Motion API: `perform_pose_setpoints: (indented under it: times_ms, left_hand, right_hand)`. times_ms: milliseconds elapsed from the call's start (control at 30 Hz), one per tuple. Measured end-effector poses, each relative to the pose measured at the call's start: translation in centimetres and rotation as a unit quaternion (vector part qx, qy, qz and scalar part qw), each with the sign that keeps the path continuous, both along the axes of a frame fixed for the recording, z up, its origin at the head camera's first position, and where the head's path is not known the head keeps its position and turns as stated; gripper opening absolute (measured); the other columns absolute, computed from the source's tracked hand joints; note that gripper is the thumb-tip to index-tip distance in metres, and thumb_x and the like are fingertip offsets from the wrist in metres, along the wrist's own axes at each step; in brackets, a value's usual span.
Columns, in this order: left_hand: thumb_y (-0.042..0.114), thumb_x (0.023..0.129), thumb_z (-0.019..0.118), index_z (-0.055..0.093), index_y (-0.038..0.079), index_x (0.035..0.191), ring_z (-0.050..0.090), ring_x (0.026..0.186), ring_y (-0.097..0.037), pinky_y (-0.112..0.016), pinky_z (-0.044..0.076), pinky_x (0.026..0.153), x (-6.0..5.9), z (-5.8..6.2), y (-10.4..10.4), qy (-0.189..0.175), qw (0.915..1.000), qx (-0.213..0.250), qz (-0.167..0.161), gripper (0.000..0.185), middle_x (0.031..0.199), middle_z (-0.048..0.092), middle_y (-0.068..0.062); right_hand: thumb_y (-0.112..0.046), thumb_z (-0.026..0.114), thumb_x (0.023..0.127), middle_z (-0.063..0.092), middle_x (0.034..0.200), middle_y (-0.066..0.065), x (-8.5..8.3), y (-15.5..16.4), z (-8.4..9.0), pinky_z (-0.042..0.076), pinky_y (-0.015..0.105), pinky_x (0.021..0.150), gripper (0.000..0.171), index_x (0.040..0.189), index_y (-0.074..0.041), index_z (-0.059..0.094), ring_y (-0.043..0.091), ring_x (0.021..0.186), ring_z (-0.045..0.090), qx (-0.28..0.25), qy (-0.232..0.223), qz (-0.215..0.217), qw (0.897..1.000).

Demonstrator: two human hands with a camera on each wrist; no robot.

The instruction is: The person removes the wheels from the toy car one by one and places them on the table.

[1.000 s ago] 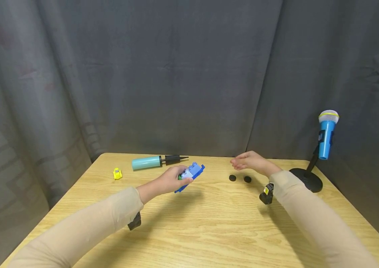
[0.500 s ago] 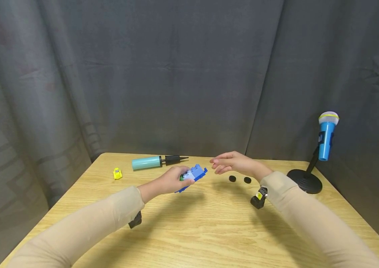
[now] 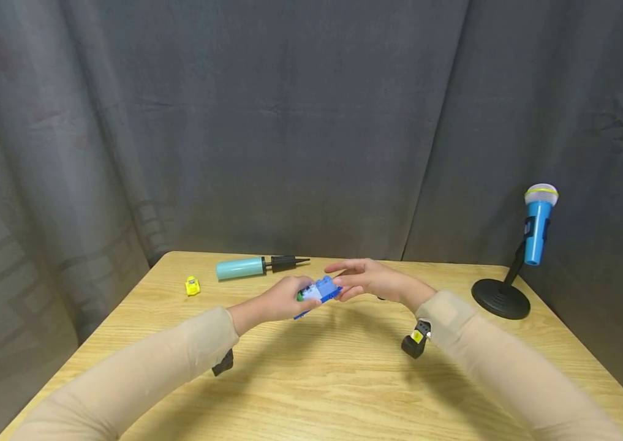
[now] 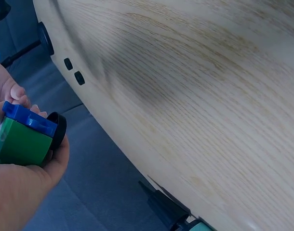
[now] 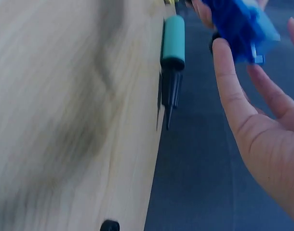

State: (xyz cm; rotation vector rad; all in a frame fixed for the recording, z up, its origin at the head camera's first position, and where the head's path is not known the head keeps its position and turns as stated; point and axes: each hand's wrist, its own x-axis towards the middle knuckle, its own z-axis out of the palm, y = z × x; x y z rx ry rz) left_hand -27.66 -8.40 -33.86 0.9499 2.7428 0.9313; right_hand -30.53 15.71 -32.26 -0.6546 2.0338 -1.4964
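Observation:
My left hand (image 3: 278, 300) grips a toy vehicle (image 3: 326, 288) in blue and light blue, holding it above the table. In the left wrist view the toy shows a green block end (image 4: 24, 142) and a black wheel (image 4: 59, 129) by the fingers. My right hand (image 3: 374, 283) is at the toy's right end, its fingers extended. The right wrist view shows its fingers spread around the toy's blue end (image 5: 238, 29); one fingertip seems to touch near a dark wheel. Two black wheel-like discs (image 4: 79, 78) lie on the table, mostly hidden by the right hand in the head view.
A teal hand pump (image 3: 241, 268) with a black nozzle lies along the table's back edge. Left of it sits a small yellow toy car (image 3: 192, 286). A blue microphone (image 3: 535, 233) stands on a black round base (image 3: 501, 300) at right. Grey curtain (image 3: 289, 122) hangs behind.
My right hand has moved left and slightly down from above the black discs to the toy's end. The left hand keeps its grip, the toy shifting only slightly.

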Motion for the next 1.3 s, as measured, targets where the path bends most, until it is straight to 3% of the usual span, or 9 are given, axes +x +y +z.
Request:
perform_pose_setpoints:
  times_ms: [400,600,833,967,1033,1133,1300]
  left_hand:
    - [0.026,0.093,0.065,0.059,-0.004,0.119,0.057,0.076,-0.013,-0.027,0.049,0.068,0.7,0.5,0.3,-0.008,0.9996,-0.026,0.007,0.04,0.093,0.064,-0.006]
    - [0.027,0.093,0.066,0.059,-0.004,0.121,0.057,0.077,-0.012,-0.027,0.05,0.069,0.8,0.4,0.4,-0.017,0.9993,-0.032,0.001,0.043,0.096,0.065,-0.006]
    - [0.036,0.089,0.07,0.059,0.001,0.124,0.059,0.082,-0.013,-0.029,0.052,0.073,0.1,0.6,0.1,-0.033,0.9991,0.002,0.026,0.05,0.1,0.066,-0.004]
    - [0.039,0.086,0.073,0.06,0.008,0.125,0.06,0.088,-0.014,-0.031,0.053,0.077,-0.1,0.9,0.0,-0.055,0.9955,0.046,0.062,0.052,0.109,0.065,-0.004]
    - [0.037,0.085,0.075,0.06,0.011,0.125,0.06,0.091,-0.017,-0.032,0.052,0.078,0.0,1.1,-0.1,-0.066,0.9906,0.083,0.087,0.05,0.113,0.065,-0.006]
    - [0.033,0.084,0.076,0.058,0.011,0.128,0.061,0.1,-0.02,-0.034,0.053,0.08,0.3,1.0,-0.1,-0.093,0.9752,0.148,0.136,0.052,0.119,0.063,-0.008]
    - [0.031,0.086,0.075,0.05,0.007,0.134,0.059,0.114,-0.026,-0.042,0.05,0.092,1.1,0.3,0.3,-0.144,0.9329,0.245,0.221,0.06,0.128,0.058,-0.012]
  right_hand:
    - [-0.024,0.071,0.09,0.07,0.115,0.011,0.8,-0.9,-0.9,0.049,0.043,0.099,0.046,0.126,0.004,0.06,0.018,0.099,0.068,0.002,0.016,-0.049,0.999]
    - [-0.022,0.072,0.089,0.071,0.112,0.011,1.0,-0.8,-1.1,0.052,0.039,0.094,0.046,0.124,0.006,0.061,0.016,0.096,0.069,0.002,0.018,-0.057,0.998]
    - [-0.026,0.072,0.088,0.067,0.121,0.012,1.1,-0.5,-0.7,0.049,0.039,0.099,0.05,0.129,0.0,0.059,0.019,0.104,0.067,-0.005,0.018,-0.081,0.997]
    - [-0.026,0.071,0.09,0.064,0.125,0.015,1.1,-0.2,-0.4,0.046,0.042,0.103,0.052,0.132,0.001,0.056,0.02,0.107,0.066,-0.012,0.026,-0.097,0.995]
    - [-0.025,0.072,0.089,0.063,0.126,0.016,1.1,-0.1,-0.3,0.045,0.042,0.103,0.054,0.133,0.001,0.055,0.019,0.106,0.066,-0.021,0.018,-0.114,0.993]
    - [-0.024,0.072,0.089,0.062,0.126,0.016,1.0,0.1,-0.2,0.046,0.04,0.103,0.055,0.134,0.002,0.053,0.016,0.105,0.066,-0.037,0.01,-0.14,0.989]
    - [-0.021,0.07,0.091,0.06,0.127,0.017,1.3,0.2,0.2,0.046,0.038,0.103,0.055,0.136,0.004,0.05,0.014,0.103,0.066,-0.067,0.014,-0.178,0.982]
